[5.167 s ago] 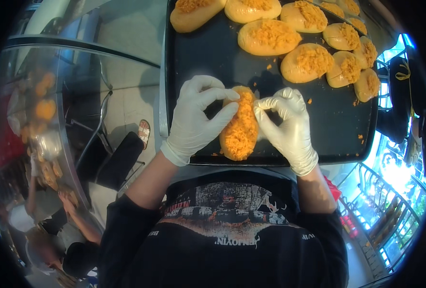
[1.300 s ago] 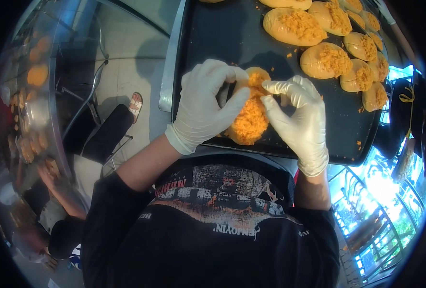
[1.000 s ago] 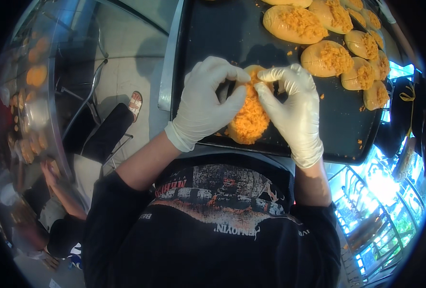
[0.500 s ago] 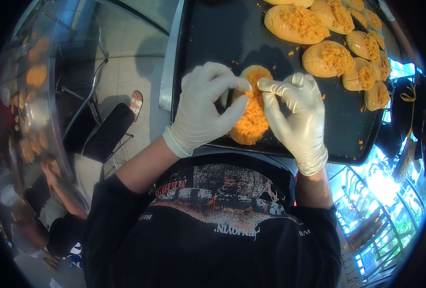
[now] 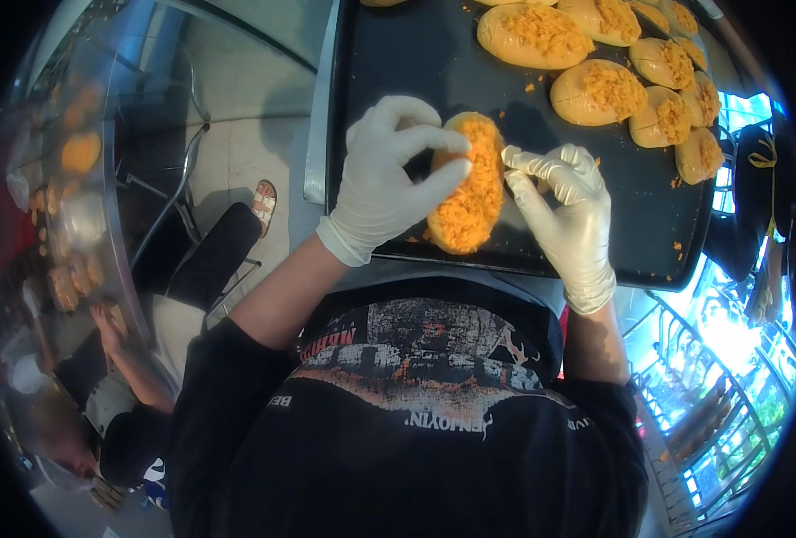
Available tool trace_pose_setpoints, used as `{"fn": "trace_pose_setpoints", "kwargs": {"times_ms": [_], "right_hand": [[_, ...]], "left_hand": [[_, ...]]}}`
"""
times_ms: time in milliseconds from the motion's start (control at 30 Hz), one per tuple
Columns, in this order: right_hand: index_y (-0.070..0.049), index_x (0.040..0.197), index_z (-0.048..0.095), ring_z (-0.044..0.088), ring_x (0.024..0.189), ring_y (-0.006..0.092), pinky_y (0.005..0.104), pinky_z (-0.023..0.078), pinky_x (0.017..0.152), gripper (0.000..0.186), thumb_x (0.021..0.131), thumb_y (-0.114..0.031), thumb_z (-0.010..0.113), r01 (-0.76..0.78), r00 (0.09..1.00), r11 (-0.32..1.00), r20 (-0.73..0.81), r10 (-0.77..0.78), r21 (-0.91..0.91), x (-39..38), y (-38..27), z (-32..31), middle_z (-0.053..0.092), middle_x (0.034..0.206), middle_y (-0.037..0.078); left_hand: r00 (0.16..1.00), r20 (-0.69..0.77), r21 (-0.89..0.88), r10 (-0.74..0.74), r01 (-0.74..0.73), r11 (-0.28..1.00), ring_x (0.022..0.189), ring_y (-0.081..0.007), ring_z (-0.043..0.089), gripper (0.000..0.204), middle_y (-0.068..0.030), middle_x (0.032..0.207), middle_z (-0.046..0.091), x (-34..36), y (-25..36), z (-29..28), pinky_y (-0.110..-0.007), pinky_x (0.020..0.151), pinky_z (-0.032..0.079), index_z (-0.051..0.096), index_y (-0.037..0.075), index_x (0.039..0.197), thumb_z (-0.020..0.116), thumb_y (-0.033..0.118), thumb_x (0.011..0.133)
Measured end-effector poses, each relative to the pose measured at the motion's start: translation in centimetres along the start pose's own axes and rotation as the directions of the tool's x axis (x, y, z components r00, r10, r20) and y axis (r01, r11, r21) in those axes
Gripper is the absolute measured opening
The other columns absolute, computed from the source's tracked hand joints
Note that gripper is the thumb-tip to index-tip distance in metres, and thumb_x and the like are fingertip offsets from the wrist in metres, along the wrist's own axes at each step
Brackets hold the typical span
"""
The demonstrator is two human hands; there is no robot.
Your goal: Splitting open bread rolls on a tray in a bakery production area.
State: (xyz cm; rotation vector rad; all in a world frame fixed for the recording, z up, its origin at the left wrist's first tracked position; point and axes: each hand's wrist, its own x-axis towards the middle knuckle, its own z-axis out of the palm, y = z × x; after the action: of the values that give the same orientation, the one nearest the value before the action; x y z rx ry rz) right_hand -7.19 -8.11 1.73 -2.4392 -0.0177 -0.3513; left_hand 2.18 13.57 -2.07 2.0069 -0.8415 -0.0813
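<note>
An oval bun (image 5: 468,193) topped with orange shreds lies lengthwise near the front edge of a dark baking tray (image 5: 398,54). My left hand (image 5: 389,170), in a white glove, reaches over the bun's left side. Its thumb and forefinger are apart, their tips on the topping. Just off the bun's right edge is my gloved right hand (image 5: 564,211). Its thumb and forefinger come together in a pinch; whether anything sits between them is too small to see. Farther right, several more topped buns (image 5: 598,91) rest in a cluster.
Crumbs lie scattered on the tray. On the left, a long table (image 5: 115,233) holds more breads (image 5: 79,152). A seated person's forearm (image 5: 133,363) shows at lower left, and a sandalled foot (image 5: 264,204) on the floor. Metal railings (image 5: 694,430) stand at right.
My right hand has drawn back from the topping to beside the bun's right edge. My left hand stays at the bun. The view has shifted slightly.
</note>
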Motion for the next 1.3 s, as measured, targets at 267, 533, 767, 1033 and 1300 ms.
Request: {"fn": "trace_pose_setpoints", "kwargs": {"times_ms": [267,533,767,1033,1300], "right_hand": [[-0.006,0.102,0.081,0.061,0.073,0.0230,0.0358,0.051,0.068,0.013,0.089,-0.006,0.081,-0.303,0.950,0.934,-0.014,0.311,0.188,-2.1,-0.4,-0.3,0.067,0.083,0.008],[-0.006,0.097,0.079,0.069,0.081,0.0283,0.0404,0.056,0.072,0.009,0.089,-0.011,0.080,-0.181,0.984,0.980,0.017,0.180,0.089,-3.7,-0.6,0.4,0.071,0.087,0.010],[-0.008,0.096,0.079,0.070,0.088,0.0309,0.0407,0.058,0.079,0.012,0.087,-0.015,0.082,-0.088,0.995,0.996,-0.040,0.088,0.007,-2.8,-0.4,1.7,0.071,0.089,0.012],[-0.008,0.103,0.080,0.068,0.084,0.0306,0.0406,0.057,0.077,0.016,0.088,-0.012,0.080,-0.039,0.997,0.996,-0.057,0.044,0.086,-3.3,-0.5,1.9,0.069,0.088,0.011],[-0.005,0.108,0.082,0.066,0.086,0.0279,0.0389,0.056,0.078,0.021,0.088,-0.008,0.082,-0.123,0.976,0.976,-0.153,0.151,0.182,-4.2,-0.8,1.9,0.068,0.087,0.011]], "left_hand": [[0.998,0.055,0.124,0.018,-0.025,0.992,0.102,-0.0176,0.063,0.028,-0.0075,0.121,0.064,-0.3,0.5,0.0,-0.032,0.093,0.053,0.084,0.011,0.111,0.089,0.015,0.083],[0.995,0.027,-0.068,-0.097,0.099,0.993,0.102,-0.0162,0.061,0.029,-0.0056,0.125,0.064,-0.7,-0.1,0.5,-0.031,0.095,0.053,0.085,0.012,0.114,0.088,0.012,0.086],[0.998,-0.062,0.041,-0.013,0.015,0.999,0.107,-0.0200,0.063,0.027,-0.0072,0.122,0.064,-0.9,1.1,0.1,-0.032,0.096,0.052,0.083,0.011,0.113,0.086,0.011,0.086],[0.984,0.074,0.304,0.161,-0.176,0.936,0.110,-0.0239,0.062,0.024,-0.0080,0.116,0.065,-1.7,2.2,-0.7,-0.036,0.095,0.052,0.081,0.011,0.107,0.085,0.009,0.083],[0.994,-0.069,0.171,0.084,-0.071,0.983,0.105,-0.0251,0.064,0.023,-0.0085,0.111,0.067,-1.6,1.6,-0.7,-0.037,0.092,0.053,0.081,0.012,0.107,0.084,0.010,0.084]]}}
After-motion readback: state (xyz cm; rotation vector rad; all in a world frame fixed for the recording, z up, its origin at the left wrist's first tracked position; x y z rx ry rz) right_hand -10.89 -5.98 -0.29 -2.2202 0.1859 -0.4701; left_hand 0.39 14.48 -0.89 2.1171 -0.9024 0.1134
